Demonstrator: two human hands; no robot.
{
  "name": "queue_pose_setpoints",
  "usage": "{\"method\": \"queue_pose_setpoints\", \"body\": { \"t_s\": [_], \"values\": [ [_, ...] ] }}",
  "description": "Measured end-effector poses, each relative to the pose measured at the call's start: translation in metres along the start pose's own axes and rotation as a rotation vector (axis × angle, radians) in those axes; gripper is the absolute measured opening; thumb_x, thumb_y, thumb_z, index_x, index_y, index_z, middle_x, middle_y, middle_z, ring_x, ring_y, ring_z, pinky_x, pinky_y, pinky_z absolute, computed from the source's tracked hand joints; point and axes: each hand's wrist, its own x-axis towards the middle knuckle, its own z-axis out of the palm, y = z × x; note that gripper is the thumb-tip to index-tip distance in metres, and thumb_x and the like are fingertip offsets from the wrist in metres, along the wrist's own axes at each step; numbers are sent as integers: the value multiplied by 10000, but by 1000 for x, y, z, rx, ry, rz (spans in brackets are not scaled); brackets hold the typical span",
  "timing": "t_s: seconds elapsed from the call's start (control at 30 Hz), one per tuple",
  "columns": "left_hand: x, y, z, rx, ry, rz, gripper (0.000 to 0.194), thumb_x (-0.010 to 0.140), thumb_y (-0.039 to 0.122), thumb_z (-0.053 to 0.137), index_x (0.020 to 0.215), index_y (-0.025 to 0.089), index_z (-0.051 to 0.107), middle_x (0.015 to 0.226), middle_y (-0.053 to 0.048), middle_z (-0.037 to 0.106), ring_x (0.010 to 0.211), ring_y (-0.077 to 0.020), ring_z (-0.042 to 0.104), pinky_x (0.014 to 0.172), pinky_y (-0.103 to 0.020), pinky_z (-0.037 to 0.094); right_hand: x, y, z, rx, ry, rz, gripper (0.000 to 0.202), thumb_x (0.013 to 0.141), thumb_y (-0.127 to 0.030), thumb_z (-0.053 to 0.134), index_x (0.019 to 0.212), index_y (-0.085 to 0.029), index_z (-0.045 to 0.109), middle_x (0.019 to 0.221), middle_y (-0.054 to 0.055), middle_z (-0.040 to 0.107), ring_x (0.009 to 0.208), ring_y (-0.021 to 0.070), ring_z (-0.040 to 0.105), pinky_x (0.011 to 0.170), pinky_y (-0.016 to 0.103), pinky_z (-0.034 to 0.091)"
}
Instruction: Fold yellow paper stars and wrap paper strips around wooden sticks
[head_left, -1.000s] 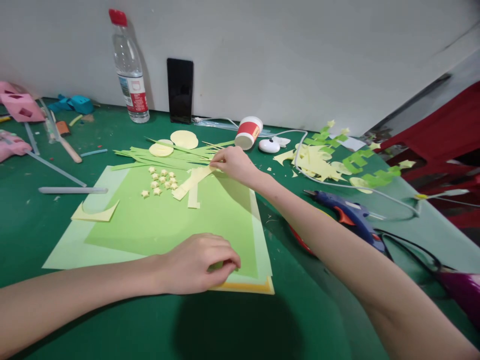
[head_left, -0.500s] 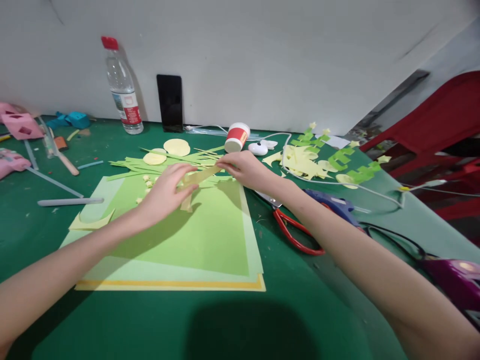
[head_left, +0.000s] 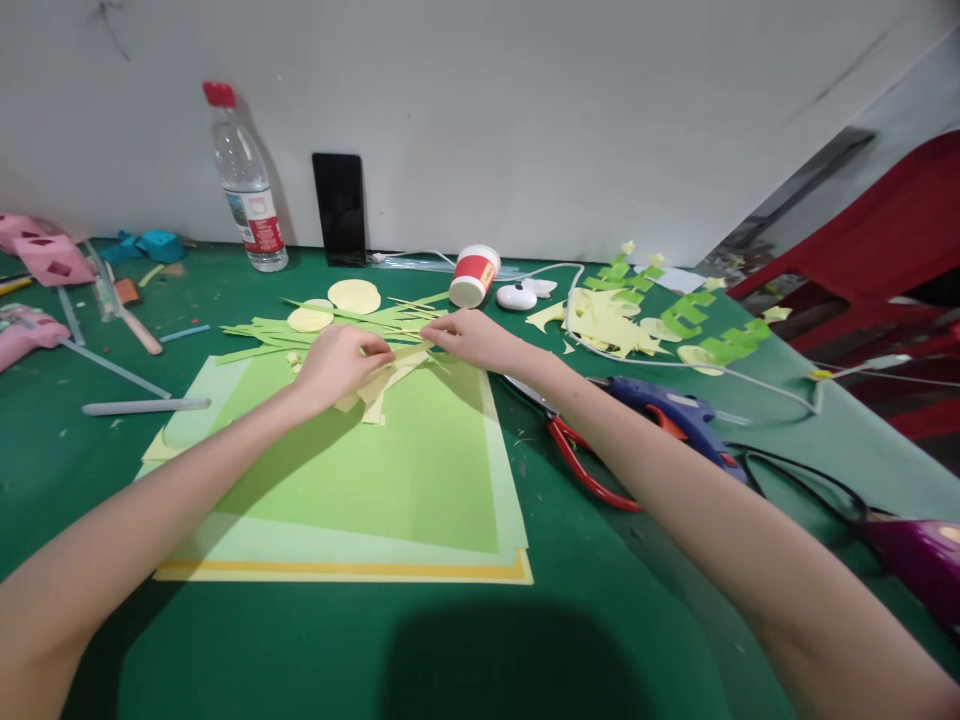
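A pale yellow paper strip (head_left: 407, 368) spans the gap between my hands above the green paper sheets (head_left: 360, 480). My left hand (head_left: 341, 362) is closed on its left part, thumb and fingers together. At the strip's right end, my right hand (head_left: 466, 335) pinches it between thumb and fingers. Another short pale strip (head_left: 373, 405) lies just below. Behind my hands are green paper strips (head_left: 262, 332) and two pale paper discs (head_left: 354, 296). Small folded paper stars (head_left: 293, 359) lie beside my left hand, partly hidden by it.
Red-handled scissors (head_left: 589, 470) and a blue glue gun (head_left: 667, 410) lie right, under and beside my right forearm. A bottle (head_left: 251, 190), phone (head_left: 340, 210) and paper cup (head_left: 474, 276) stand behind. Cut paper (head_left: 607, 322) and a white cable (head_left: 697, 366) are back right.
My left hand has closed around the strip, its fingers drawn in. My right hand has shifted slightly left and down, and the strip sits lower between them.
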Motion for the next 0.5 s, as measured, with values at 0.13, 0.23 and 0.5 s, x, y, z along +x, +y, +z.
{"method": "queue_pose_setpoints", "body": {
  "t_s": [0.13,0.23,0.5],
  "values": [
    [-1,6,-1,-147,55,-50,127,669,297,640,665,177,677,836,-49,673,849,-227,568,810,-345,397,-6,-4,-2,139,125,87,290,859,-314,485,1088,-139,516,1103,78,532,959,178,539,812,393,458],
    [-11,21,-3,-338,46,-116,230,723,364,596,813,160,649,836,-46,671,773,-183,596,714,-303,451,-18,-13,-4,325,150,117,346,856,-411,450,1037,-135,553,1029,73,580,874,154,556,761,326,463],
    [-56,60,3,-727,-131,-226,192,821,366,495,851,177,478,696,11,637,571,-113,621,544,-233,494,-77,-45,-3,738,117,149,485,852,-514,278,830,-160,609,797,57,606,623,106,496,573,240,418]
  ]
}}
